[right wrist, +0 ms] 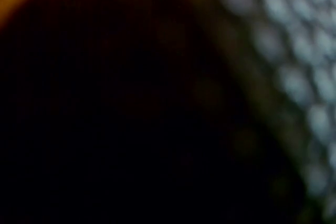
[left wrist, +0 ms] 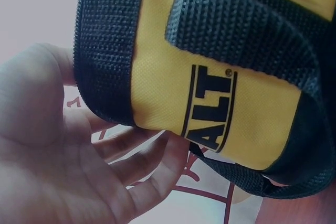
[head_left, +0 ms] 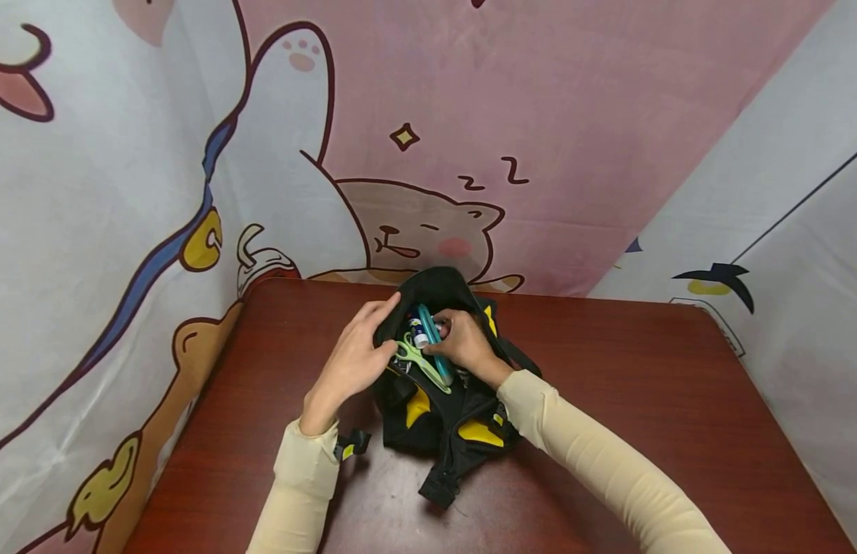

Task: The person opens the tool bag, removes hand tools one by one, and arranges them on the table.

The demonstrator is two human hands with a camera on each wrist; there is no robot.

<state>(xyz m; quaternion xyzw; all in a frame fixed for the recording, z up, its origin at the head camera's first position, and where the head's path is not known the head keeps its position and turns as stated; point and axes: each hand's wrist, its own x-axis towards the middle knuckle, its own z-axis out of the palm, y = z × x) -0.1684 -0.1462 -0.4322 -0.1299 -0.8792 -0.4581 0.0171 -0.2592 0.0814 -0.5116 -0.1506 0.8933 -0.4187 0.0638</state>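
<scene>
A black and yellow tool bag (head_left: 408,431) lies with its mouth open on the table, "ALT" lettering showing on its yellow side (left wrist: 252,103) in the left wrist view. My left hand (head_left: 355,350) holds the bag's left rim, thumb inside and fingers outside. Reaching into the mouth, my right hand (head_left: 466,342) pinches a long teal object (head_left: 429,323) of unclear kind. Beside it in the bag are light green scissors (head_left: 421,362) and a small white and dark blue tube (head_left: 418,332). The right wrist view is mostly dark, with blurred woven fabric (right wrist: 299,77) at its right.
The bag stands near the back of a reddish-brown table (head_left: 629,400), against a printed cloth backdrop (head_left: 553,154). Toward the front, a black strap (head_left: 442,481) trails from the bag. A buckled strap end (head_left: 352,445) lies by the left wrist.
</scene>
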